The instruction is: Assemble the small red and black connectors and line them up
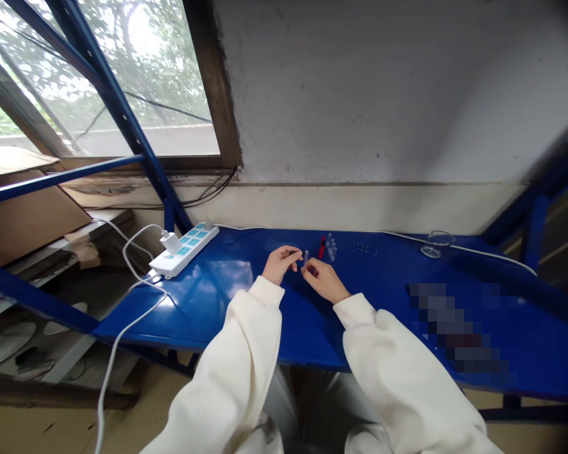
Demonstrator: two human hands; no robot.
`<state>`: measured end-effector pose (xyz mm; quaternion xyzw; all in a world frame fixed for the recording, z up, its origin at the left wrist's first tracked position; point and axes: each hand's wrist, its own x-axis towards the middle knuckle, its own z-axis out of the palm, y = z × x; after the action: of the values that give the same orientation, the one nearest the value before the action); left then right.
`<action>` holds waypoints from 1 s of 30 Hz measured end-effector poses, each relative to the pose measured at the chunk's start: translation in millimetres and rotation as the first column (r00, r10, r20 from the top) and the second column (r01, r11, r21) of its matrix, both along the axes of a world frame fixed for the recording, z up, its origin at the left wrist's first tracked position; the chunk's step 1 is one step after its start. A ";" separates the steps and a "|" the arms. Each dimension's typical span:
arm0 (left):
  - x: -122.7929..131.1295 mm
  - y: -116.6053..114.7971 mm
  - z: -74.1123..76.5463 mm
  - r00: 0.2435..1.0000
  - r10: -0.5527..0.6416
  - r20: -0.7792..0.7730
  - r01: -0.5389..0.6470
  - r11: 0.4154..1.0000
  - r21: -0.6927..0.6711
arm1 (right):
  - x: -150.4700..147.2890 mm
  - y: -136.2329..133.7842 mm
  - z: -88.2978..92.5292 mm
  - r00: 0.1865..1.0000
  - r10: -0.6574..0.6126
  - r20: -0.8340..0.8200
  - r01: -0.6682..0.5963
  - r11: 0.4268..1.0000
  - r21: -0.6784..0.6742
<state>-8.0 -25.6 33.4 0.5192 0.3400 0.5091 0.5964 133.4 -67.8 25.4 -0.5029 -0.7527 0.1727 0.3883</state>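
Note:
My right hand (325, 280) is closed, thumb and fingers pinching a small clear tube (306, 256) that stands roughly upright above the blue table. Just left of it, my left hand (283, 263) is pinched near the tube's upper end. Whatever lies between its fingertips is too small to name. Behind my right hand is a slim red object (322, 246), partly hidden by the hand. Beside it several clear tubes (331, 248) sit grouped on the table. Farther right lie several tiny clear pieces (360, 248).
The blue table (208, 321) runs along a wall. A white power strip (185, 250) with a plug and cable lies at the left. Clear round containers (430, 251) are at the back right, near a white cord. A pixelated patch (454, 328) covers something at the right. Blue metal posts flank the table.

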 end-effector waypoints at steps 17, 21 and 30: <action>26.5 -3.3 -11.9 0.740 0.185 -0.647 0.093 0.924 0.370 | 52.1 9.5 4.4 0.968 -0.188 0.164 0.223 0.949 -0.225; 39.3 2.6 -14.7 0.616 0.255 -0.745 0.108 0.910 0.400 | 58.2 8.1 1.4 0.921 -0.287 0.263 0.350 0.906 -0.237; 60.6 12.8 -17.9 0.456 0.359 -0.814 0.010 0.913 0.409 | 58.2 8.5 -7.7 0.792 -0.487 0.368 0.574 0.799 -0.178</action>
<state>52.7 -12.8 15.5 0.7653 0.5505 0.2832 0.1765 191.6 -59.3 17.6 -0.7655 -0.5973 0.0808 0.2253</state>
